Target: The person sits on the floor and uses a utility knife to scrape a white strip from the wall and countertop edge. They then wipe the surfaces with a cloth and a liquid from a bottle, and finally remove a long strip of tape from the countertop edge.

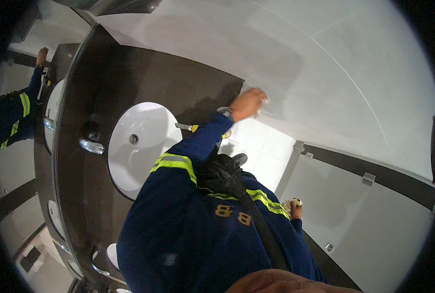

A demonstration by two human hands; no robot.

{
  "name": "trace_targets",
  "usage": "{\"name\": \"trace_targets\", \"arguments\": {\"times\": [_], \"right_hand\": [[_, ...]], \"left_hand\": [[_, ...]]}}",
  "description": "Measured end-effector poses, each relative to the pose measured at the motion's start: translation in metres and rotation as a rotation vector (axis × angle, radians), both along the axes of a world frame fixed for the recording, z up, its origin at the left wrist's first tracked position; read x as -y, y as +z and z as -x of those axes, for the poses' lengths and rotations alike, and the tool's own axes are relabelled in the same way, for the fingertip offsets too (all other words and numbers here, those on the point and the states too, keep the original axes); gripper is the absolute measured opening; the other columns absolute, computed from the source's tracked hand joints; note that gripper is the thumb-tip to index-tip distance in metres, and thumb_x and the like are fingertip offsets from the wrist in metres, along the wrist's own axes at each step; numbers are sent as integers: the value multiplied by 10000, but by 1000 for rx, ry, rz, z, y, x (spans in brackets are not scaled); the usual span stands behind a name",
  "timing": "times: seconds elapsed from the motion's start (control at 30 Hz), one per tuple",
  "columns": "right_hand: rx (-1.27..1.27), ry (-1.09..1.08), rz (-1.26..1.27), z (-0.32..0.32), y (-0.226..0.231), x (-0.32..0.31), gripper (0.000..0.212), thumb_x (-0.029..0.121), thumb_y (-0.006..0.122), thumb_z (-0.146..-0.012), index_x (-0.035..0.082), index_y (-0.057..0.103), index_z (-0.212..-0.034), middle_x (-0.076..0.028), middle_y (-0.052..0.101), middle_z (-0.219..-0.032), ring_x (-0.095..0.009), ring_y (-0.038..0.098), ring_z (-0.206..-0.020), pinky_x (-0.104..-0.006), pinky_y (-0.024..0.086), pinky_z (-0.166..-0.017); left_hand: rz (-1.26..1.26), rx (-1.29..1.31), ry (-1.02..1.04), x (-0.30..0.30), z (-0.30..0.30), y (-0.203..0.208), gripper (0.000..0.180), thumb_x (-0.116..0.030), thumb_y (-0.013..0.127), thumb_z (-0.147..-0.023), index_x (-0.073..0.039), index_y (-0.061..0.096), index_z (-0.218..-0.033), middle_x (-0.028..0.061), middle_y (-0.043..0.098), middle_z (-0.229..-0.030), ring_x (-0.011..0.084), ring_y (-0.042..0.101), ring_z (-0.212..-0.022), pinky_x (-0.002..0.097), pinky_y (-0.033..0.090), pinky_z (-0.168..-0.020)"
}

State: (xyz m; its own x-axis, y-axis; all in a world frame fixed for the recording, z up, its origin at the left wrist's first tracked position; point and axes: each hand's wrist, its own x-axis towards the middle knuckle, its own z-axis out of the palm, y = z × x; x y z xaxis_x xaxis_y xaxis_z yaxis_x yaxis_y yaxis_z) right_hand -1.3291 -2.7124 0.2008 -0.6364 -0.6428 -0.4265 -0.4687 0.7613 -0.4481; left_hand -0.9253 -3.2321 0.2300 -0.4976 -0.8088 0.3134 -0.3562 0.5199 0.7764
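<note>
My left hand point(247, 104), with a watch point(225, 113) at its wrist, reaches across the counter's end to the pale wall. Its fingers are bent and smeared by motion, and something whitish shows at their tips. Beyond my right side, my right hand point(296, 212) is closed round a crumpled whitish cloth point(292, 203). Under my left forearm, a flat grey blade with a yellow part point(185, 127) lies at the edge of the white basin point(151, 132); my sleeve hides the rest of it.
The dark counter point(178, 78) carries the basin and a chrome tap point(91, 146). A mirror point(22, 176) runs along the left. Pale wall point(320, 73) rises ahead, and grey partition panels point(344, 205) stand at right. White floor tiles point(256, 146) show below. A black bag point(220, 176) hangs at my chest.
</note>
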Motion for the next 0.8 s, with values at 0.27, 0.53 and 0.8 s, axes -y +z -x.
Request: {"name": "trace_targets", "arguments": {"times": [0.27, 0.53, 0.8], "right_hand": [[167, -51, -83, 8, -42, -15, 384, 231, 725, -895, 19, 652, -1208, -108, 713, -1077, -233, 679, -971, -377, 543, -864], [128, -57, 46, 2, -25, 21, 368, 255, 733, -918, 21, 655, -1190, -106, 725, -1013, -229, 690, -890, -358, 549, -809], [153, -56, 35, 18, -26, -1, 400, 287, 705, -919, 3, 642, -1193, -109, 710, -1021, -233, 688, -894, -365, 551, -813]], "left_hand": [[-297, -695, 1206, 79, -190, -62, 169, 26, 698, -876, 25, 613, -1022, 151, 678, -953, 220, 695, -722, 317, 571, -552], [-416, -532, 1216, 99, -97, -77, 137, -16, 748, -793, 10, 662, -896, 175, 732, -878, 286, 730, -804, 387, 566, -723], [-551, -514, 758, 37, 39, -69, 132, -11, 753, -781, 7, 667, -880, 146, 718, -837, 232, 700, -763, 357, 555, -712]]}}
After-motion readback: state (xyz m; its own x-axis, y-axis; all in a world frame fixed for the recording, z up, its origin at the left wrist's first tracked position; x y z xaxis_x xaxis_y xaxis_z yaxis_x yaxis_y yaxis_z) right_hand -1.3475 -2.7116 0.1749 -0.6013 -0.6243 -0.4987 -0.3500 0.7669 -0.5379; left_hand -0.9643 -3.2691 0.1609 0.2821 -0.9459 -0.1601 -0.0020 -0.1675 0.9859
